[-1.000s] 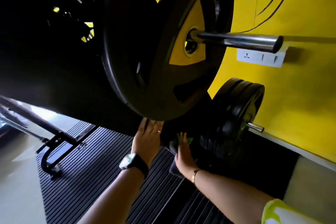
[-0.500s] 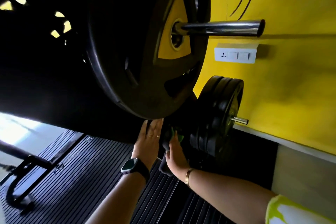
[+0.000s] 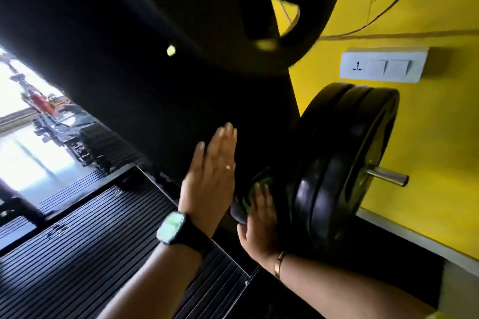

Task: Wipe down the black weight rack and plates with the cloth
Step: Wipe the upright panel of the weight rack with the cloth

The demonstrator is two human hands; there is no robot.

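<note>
My right hand (image 3: 259, 225) lies flat, fingers straight, pressing a dark cloth with green patches (image 3: 245, 204) against the dark rack just left of a stack of small black plates (image 3: 337, 168). The stack sits on a chrome peg (image 3: 386, 177). My left hand (image 3: 210, 179), with a watch on its wrist, is held flat with straight fingers against the black rack upright (image 3: 181, 111), which is too dark to make out. Above hangs a large black plate (image 3: 233, 8) with cut-outs.
A yellow wall (image 3: 427, 137) with a white socket panel (image 3: 383, 65) stands right behind the plates. Black ribbed floor matting (image 3: 103, 241) lies below my arms. Bright floor and distant gym equipment (image 3: 59, 124) show at the left.
The view has dropped and moved closer; the large plate's hub and bar have left the frame. My left hand now sits below the large plate's rim. My right hand stays on the cloth.
</note>
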